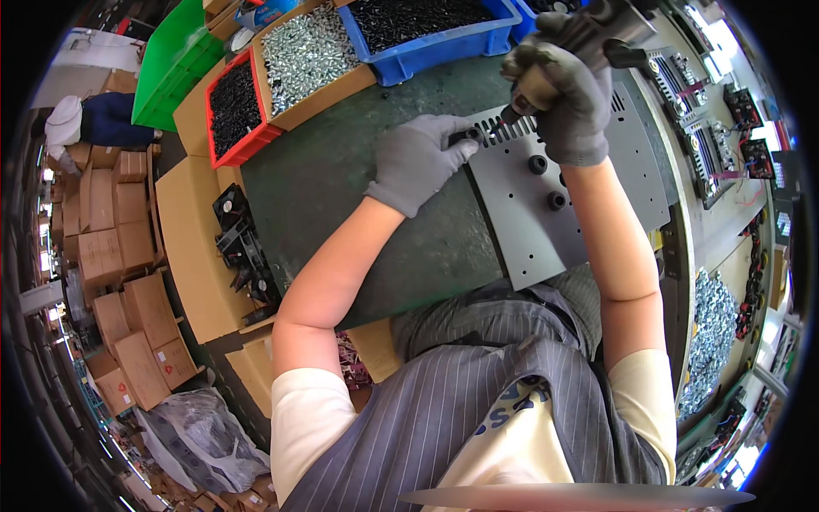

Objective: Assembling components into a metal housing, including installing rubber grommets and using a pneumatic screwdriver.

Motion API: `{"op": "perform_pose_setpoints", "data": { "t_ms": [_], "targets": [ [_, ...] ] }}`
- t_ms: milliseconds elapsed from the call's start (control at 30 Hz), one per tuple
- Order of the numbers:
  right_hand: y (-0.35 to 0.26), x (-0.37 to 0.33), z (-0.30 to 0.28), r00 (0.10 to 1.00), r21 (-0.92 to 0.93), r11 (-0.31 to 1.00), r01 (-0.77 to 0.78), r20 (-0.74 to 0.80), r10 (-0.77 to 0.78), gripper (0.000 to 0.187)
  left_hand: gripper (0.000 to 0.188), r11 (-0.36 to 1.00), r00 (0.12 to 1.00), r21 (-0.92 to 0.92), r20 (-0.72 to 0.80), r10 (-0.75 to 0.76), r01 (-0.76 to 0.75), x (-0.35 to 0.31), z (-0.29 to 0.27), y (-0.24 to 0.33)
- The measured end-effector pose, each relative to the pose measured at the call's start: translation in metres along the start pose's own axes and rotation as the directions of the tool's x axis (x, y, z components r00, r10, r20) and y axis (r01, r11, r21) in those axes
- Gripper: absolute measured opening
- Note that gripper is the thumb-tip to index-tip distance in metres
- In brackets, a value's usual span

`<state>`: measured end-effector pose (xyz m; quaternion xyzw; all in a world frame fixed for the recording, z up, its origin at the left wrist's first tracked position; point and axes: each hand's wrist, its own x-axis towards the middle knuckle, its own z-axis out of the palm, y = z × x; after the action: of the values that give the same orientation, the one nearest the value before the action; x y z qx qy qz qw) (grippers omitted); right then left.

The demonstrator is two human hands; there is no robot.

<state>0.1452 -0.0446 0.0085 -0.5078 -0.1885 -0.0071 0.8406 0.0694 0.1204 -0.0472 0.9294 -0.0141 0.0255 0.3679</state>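
My left hand (418, 162), in a grey glove, pinches a small black round foot (469, 136) between thumb and index finger at the far left corner of a grey metal panel (533, 239). My right hand (567, 98), gloved too, is wrapped round a power screwdriver (610, 26) above the panel's far edge. The tool's tip points down and left toward the foot; whether it touches cannot be made out. Slots line the panel's far side, and small holes dot it. Two more black feet (537, 164) show on the panel, one nearer me than the other.
Beyond the dark green tabletop (341, 188) stand a red bin (247, 154) of black screws, a carton of silver screws (307, 51) and a blue bin (435, 47). Black fans (243, 247) fill a carton at left. Electronic assemblies (704, 154) lie at right. Someone bends over at far left.
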Motion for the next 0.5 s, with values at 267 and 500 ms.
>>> {"op": "perform_pose_setpoints", "data": {
  "t_ms": [267,500],
  "targets": [
    [0.024,0.008,0.027,0.966,-0.214,0.967,-0.137,0.186,0.178,0.032,0.03,0.991,0.998,0.114,0.003,0.068,-0.068,0.002,0.001,0.001],
    [0.03,0.008,0.027,0.949,-0.138,0.974,-0.179,0.236,0.208,0.029,0.031,0.991,0.997,0.116,-0.036,0.074,-0.069,0.001,0.005,0.0]
  ]
}}
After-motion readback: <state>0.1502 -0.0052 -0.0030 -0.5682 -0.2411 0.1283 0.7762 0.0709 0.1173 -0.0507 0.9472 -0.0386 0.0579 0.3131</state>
